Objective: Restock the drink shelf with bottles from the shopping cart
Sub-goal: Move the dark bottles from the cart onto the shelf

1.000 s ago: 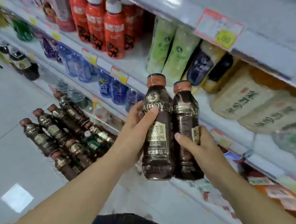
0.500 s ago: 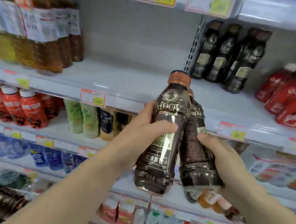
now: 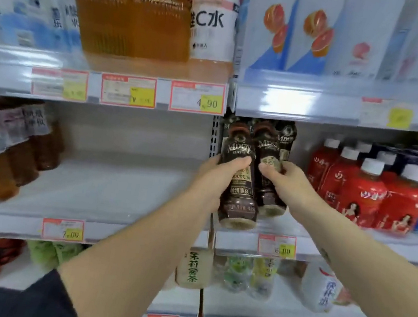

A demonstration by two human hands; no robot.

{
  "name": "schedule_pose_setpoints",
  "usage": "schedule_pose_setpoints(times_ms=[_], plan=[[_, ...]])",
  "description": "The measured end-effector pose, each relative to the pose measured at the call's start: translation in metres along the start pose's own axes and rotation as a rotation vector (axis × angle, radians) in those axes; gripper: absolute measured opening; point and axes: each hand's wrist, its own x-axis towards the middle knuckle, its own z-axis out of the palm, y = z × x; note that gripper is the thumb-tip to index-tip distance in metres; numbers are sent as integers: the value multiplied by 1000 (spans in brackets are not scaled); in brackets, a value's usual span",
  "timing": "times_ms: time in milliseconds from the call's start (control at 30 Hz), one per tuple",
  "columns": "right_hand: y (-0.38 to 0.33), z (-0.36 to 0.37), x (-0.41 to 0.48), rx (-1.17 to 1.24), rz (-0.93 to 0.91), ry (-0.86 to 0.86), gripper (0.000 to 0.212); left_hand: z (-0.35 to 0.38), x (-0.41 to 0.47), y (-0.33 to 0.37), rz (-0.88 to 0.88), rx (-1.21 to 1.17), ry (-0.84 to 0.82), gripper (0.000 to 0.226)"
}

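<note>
l grip point(image 3: 212, 182) on coffee bottle point(image 3: 240, 193), r grip point(image 3: 288, 186) on 2nd bottle point(image 3: 267, 150)

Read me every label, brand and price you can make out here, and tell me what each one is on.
"MDOY": left-hand bottle, right-hand bottle.
"C水": white-labelled bottle, top shelf.
"4.90": upper price tag.
"7.00": lower price tag.
Other tags and labels: too blurred.

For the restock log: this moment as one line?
left grip: holds left coffee bottle | right grip: holds right coffee bottle | position: both at shelf front, before matching bottles | state: not yet set down
</note>
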Motion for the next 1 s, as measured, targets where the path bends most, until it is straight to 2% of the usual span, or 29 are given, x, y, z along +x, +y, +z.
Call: schedule_pose_setpoints(times_ms=[67, 133, 200, 300, 400, 533, 600, 700, 800, 1000], plan=[[1, 7, 15, -48, -70, 39, 36, 1, 19, 0, -31, -40, 20, 47], [4, 16, 27, -84, -118, 91, 47, 3, 35, -1, 13, -49, 81, 46], [13, 23, 37, -91, -144, 142, 59, 4, 47, -2, 133, -15, 157, 40], [29, 30, 52, -70, -197, 174, 61, 3, 60, -3, 356, 77, 217, 39], [35, 33, 61, -31, -230, 184, 61, -1, 72, -7, 502, 219, 251, 46], [42, 34, 69, -49, -230, 170, 67, 1, 88, -16, 602, 315, 220, 64], [45, 30, 73, -114, -223, 163, 73, 1, 95, -19, 625, 345, 217, 67], [47, 21, 73, -335, -205, 160, 84, -1, 101, -19, 645, 380, 173, 71], [49, 19, 68, -348, -221, 139, 87, -11, 104, -22, 655, 500, 102, 77], [48, 19, 71, -528, -147, 210, 65, -33, 111, -44, 354, 753, 107, 58]])
